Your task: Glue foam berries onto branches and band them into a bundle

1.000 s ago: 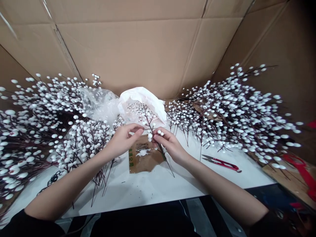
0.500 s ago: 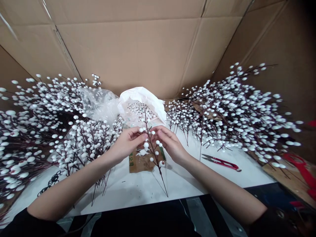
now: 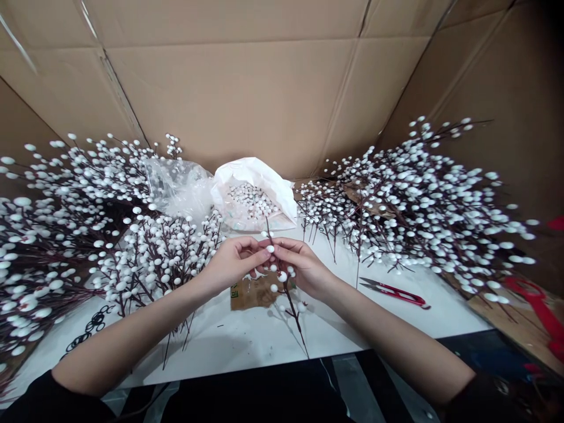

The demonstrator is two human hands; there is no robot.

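Observation:
Between my two hands stands an artificial berry branch (image 3: pixel 291 304), a dark brown stem with white berries, its lower end near the table's front edge. My left hand (image 3: pixel 238 263) is closed, thumb and fingertips pinching at the upper stem. From the other side my right hand (image 3: pixel 306 264) is closed on the same spot. A white berry (image 3: pixel 270 249) shows right between the two thumbs. My fingers hide part of the stem, and which fingertip bears on the berry I cannot tell. Behind the hands sits an open white bag (image 3: pixel 288 202) with many loose white berries (image 3: pixel 253 200) in it.
Bunches of white-berried branches crowd the left (image 3: pixel 150 252) and right (image 3: pixel 409 200). Red-handled thread snips (image 3: pixel 396 294) lie on the white tabletop (image 3: pixel 211 346). Black rings (image 3: pixel 90 326) are at left, a brown cardboard piece (image 3: pixel 251 296) under the hands, red scissors (image 3: pixel 537 305) far right.
My hands have come closer together and slightly down, thumbs now meeting at a berry on the stem. The branch's upper part has sunk lower and its foot has shifted a little right.

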